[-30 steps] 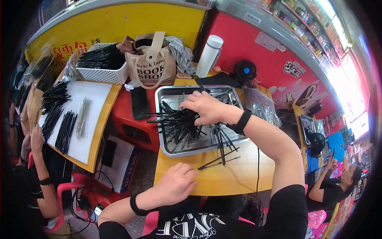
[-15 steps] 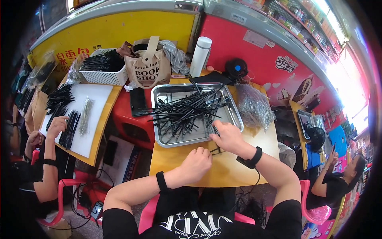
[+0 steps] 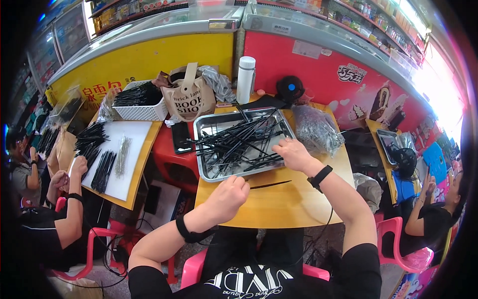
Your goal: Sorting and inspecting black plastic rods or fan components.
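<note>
A metal tray [image 3: 205, 174] on the wooden table holds a loose, crisscrossed heap of thin black sticks [image 3: 239, 139]. In front of the tray, my left hand [image 3: 228, 198] is closed like a fist, and a thin black stick [image 3: 271, 185] juts from it to the right, low over the tabletop. My right hand [image 3: 295, 155] is at the tray's front right corner, fingers pinched together next to the ends of some sticks. Whatever lies between those fingertips is hidden. Each wrist wears a black band.
Right of the tray lies a clear plastic bag [image 3: 318, 130]. Behind stand a white bottle [image 3: 246, 82], a small black fan [image 3: 290, 90] and a tan tote bag [image 3: 189, 99]. A phone [image 3: 181, 138] rests on a red stool. At left, a person handles black sticks on a white board [image 3: 130, 172].
My hands have moved apart, the left leftward and the right up to the tray's corner. The black stick in my left hand now shows more fully. The view has tilted upward.
</note>
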Demonstrator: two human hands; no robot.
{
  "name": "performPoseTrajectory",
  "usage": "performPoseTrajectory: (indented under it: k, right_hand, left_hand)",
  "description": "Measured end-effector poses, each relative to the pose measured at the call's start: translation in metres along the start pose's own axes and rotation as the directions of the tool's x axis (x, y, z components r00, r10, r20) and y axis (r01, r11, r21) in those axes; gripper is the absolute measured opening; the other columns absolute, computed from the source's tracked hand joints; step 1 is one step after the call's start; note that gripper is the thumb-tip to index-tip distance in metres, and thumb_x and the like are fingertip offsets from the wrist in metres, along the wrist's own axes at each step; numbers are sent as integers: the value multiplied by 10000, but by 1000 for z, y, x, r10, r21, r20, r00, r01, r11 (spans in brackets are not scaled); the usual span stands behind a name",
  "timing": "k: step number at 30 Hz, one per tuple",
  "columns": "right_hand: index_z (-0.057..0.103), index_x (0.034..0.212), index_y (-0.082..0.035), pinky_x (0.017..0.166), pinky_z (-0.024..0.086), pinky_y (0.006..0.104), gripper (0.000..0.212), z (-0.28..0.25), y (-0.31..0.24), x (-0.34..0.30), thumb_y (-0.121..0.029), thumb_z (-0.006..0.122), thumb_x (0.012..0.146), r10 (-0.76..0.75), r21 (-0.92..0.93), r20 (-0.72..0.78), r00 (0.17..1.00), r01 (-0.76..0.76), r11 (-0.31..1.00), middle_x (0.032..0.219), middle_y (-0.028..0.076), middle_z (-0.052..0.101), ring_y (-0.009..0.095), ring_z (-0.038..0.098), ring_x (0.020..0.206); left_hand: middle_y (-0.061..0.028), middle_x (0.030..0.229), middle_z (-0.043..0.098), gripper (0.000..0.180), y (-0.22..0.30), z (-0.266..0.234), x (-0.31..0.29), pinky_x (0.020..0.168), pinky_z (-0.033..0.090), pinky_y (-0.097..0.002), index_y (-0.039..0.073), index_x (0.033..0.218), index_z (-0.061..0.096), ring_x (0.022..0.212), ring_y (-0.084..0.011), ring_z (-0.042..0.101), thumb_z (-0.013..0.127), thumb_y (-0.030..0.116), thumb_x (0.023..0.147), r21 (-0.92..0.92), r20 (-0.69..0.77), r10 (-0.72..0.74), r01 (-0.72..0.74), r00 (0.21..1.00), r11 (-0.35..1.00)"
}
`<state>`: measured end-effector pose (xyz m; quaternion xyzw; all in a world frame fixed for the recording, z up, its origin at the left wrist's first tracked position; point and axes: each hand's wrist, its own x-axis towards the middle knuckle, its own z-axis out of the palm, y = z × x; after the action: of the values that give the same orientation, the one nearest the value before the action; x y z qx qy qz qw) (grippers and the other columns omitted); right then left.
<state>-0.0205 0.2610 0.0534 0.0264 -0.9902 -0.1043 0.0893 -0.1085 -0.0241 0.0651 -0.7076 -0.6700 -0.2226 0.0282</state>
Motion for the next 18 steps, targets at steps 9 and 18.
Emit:
performPoseTrajectory:
  k: [9, 18]
  right_hand:
    - [612, 952, -69, 759, 465, 411, 219, -16, -18, 22, -78, 637, 735, 114, 242, -160, 981, -73, 967, 895, 114, 580, 314, 574, 916]
    - [586, 1049, -49, 817, 466, 454, 311, 14, 0, 142, -239, 644, 809, 316, 299, -144, 938, -263, 917, 1001, 175, 627, 359, 572, 983]
  left_hand:
    - [-127, 920, 494, 351, 1, 29, -17, 704, 420, -337, -15, 1007, 576, 894, -269, 490, 595, 58, 664, 221, 86, -6, -13, 996, 975]
    - [-107, 849, 516, 349, -3, 43, -16, 688, 437, -326, -42, 1026, 548, 817, -260, 517, 570, 52, 690, 124, 96, 23, -35, 995, 992]
